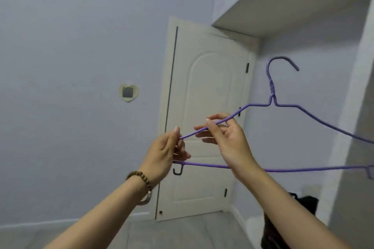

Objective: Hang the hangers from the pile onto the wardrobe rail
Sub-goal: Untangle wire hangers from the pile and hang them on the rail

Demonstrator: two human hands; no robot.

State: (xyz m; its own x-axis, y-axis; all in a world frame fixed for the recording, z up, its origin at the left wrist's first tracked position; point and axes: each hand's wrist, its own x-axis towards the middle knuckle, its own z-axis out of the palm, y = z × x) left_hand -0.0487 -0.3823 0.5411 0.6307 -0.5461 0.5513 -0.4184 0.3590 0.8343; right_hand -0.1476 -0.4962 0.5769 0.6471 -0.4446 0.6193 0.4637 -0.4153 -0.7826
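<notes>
Both hands (162, 153) (228, 139) raised, fingers (211, 127) pinched (wrists bent back).

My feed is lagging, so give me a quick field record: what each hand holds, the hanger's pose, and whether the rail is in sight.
left hand: grip on the left end of the purple hanger
right hand: pinching the hanger's upper left arm
hanger pose: held up in the air, hook on top, not hung on anything
rail: not in view
background: white door, shut

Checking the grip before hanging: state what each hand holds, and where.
Both hold one purple wire hanger: left hand at its left end corner, right hand pinching the left shoulder wire.
</notes>
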